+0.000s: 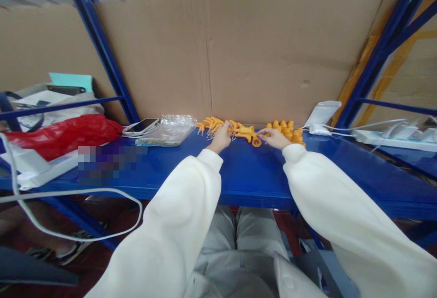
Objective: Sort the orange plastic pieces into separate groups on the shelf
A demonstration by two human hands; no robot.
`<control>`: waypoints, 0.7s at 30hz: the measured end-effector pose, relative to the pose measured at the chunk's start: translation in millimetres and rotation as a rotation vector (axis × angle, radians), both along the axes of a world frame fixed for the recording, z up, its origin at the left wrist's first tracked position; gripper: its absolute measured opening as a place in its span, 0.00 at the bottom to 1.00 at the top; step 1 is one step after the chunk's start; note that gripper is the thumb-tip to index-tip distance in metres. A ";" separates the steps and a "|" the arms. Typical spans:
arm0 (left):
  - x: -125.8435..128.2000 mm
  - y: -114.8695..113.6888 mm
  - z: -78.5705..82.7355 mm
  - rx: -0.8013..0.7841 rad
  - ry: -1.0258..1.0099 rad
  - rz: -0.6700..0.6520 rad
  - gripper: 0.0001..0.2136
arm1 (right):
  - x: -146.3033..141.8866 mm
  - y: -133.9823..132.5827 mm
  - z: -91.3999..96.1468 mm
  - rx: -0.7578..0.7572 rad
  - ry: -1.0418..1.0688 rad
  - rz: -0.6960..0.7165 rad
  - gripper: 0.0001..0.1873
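Note:
My left hand (221, 138) is closed at an orange plastic piece (243, 130) with a flared end, at the right side of a row of orange pieces (212, 123) with thin metal chains. Its fingertips are partly hidden. My right hand (276, 139) has thumb and forefinger pinched together just right of a round orange piece (256, 142) with a dark hollow. Whatever the pinch holds is too small to make out. Behind and beside my right hand stands a cluster of short orange knobbed pieces (287, 129).
On the blue shelf table (252, 175) lie a clear plastic bag (170, 130) and a phone (145, 125) with a white cable. A red bag (68, 136) and white power strip (51, 170) are at left. Cardboard (259, 56) walls the back; another power strip (396, 139) lies right.

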State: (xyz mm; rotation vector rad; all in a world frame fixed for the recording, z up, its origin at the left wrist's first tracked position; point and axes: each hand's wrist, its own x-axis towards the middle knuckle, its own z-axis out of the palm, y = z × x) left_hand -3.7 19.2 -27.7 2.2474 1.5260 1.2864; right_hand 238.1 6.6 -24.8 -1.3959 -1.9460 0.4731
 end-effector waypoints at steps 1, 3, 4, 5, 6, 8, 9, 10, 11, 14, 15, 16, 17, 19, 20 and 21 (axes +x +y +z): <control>-1.4 3.3 0.2 0.004 0.023 0.006 0.15 | -0.5 0.8 -1.3 0.032 -0.055 0.028 0.11; -3.3 10.4 1.1 0.011 0.076 -0.016 0.17 | -1.3 1.9 -3.5 0.071 -0.146 0.072 0.10; -3.5 14.0 1.5 0.016 0.108 -0.045 0.18 | -1.4 2.5 -4.5 0.078 -0.178 0.082 0.11; -2.9 17.4 2.0 0.019 0.148 -0.081 0.19 | -1.1 3.4 -5.4 0.082 -0.201 0.084 0.12; -1.6 20.6 2.3 0.021 0.199 -0.118 0.20 | -0.4 4.4 -6.3 0.087 -0.216 0.079 0.12; 3.5 26.3 3.0 0.019 0.322 -0.178 0.19 | 1.8 6.8 -7.8 0.095 -0.233 0.066 0.13; 7.3 28.8 3.3 0.017 0.386 -0.204 0.19 | 3.1 7.9 -8.3 0.095 -0.239 0.060 0.14; 11.7 31.1 3.8 0.020 0.443 -0.227 0.20 | 4.4 8.8 -8.7 0.092 -0.246 0.056 0.14; 16.7 33.2 4.5 0.027 0.490 -0.248 0.21 | 5.5 9.4 -9.0 0.086 -0.253 0.055 0.15; 32.8 39.0 7.9 0.062 0.587 -0.298 0.22 | 7.2 10.1 -9.5 0.061 -0.272 0.038 0.16; 37.9 40.6 9.2 0.067 0.612 -0.303 0.21 | 7.2 10.1 -9.7 0.059 -0.275 0.030 0.16; 42.7 42.0 10.4 0.066 0.635 -0.304 0.20 | 6.8 9.9 -9.9 0.059 -0.276 0.023 0.16; 47.1 43.2 11.4 0.059 0.654 -0.305 0.19 | 6.3 9.7 -10.0 0.059 -0.274 0.017 0.17; 54.4 44.5 12.2 0.045 0.678 -0.305 0.20 | 5.1 8.9 -9.9 0.053 -0.271 0.017 0.18; 57.3 44.5 12.2 0.047 0.682 -0.299 0.21 | 4.5 8.5 -9.5 0.050 -0.270 0.019 0.19; 59.9 44.1 11.9 0.054 0.683 -0.288 0.21 | 4.0 8.0 -9.1 0.053 -0.272 0.023 0.20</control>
